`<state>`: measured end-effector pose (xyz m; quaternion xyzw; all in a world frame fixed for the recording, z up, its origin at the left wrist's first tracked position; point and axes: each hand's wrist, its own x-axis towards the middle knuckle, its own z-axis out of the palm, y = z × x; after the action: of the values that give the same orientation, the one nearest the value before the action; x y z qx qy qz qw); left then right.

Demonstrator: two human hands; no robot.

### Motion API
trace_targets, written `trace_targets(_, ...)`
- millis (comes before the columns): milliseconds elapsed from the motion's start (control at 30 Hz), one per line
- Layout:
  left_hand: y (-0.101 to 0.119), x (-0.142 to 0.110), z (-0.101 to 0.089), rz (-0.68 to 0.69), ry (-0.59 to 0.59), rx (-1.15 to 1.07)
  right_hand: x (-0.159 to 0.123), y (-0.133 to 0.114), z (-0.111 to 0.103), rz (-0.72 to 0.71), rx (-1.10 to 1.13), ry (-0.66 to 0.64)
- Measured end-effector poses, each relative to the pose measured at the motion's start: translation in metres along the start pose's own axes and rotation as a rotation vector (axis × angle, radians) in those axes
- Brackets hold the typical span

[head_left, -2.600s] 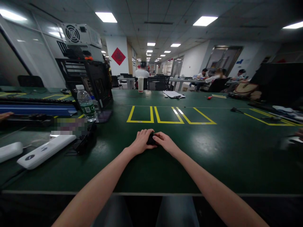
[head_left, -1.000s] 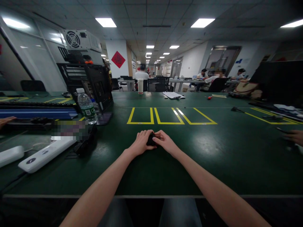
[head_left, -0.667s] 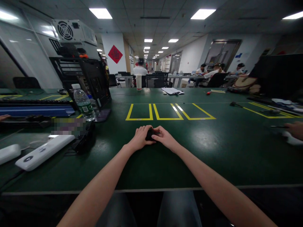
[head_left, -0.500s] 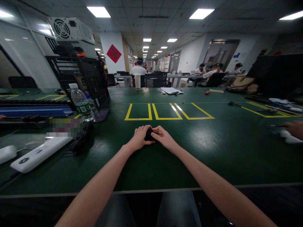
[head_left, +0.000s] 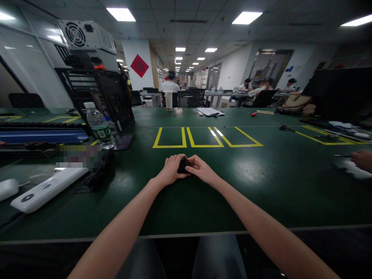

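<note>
A small, dark, rounded object (head_left: 182, 166) is held between my two hands just above or on the green table (head_left: 186, 205); its kind cannot be made out. My left hand (head_left: 171, 169) curls around its left side, fingers over the top and thumb along the near side. From the right, my right hand (head_left: 200, 168) pinches its edge with thumb and fingertips. Much of the object is hidden by the fingers. Beyond my hands, yellow tape outlines (head_left: 205, 145) mark the tabletop.
To the left are a white power strip (head_left: 49, 190), a water bottle (head_left: 100, 128) and an open computer case (head_left: 113, 97). A white cup (head_left: 169, 100) and a clipboard (head_left: 210, 111) stand farther back. At the right edge another person's hand (head_left: 363, 159) holds a thin dark tool.
My hands stay in nearly the same place around the dark object. At the right edge, the other person's hand has shifted slightly.
</note>
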<state>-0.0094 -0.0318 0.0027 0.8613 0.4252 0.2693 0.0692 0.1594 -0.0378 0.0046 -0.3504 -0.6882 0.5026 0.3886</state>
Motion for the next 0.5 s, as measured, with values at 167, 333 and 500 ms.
trace_targets(167, 0.0009, -0.0008, 0.0009, -0.010, 0.015, 0.022, 0.0064, 0.0086, 0.0016, -0.016, 0.035, 0.068)
trace_targets(333, 0.0026, -0.0025, -0.0002, -0.011, 0.009, 0.018, 0.0063, 0.0093, -0.0002, 0.074, -0.010, 0.079)
trace_targets(500, 0.0044, -0.0039, -0.0011, -0.005, 0.029, 0.036, 0.0007, 0.0023, -0.0004, 0.035, 0.045, -0.002)
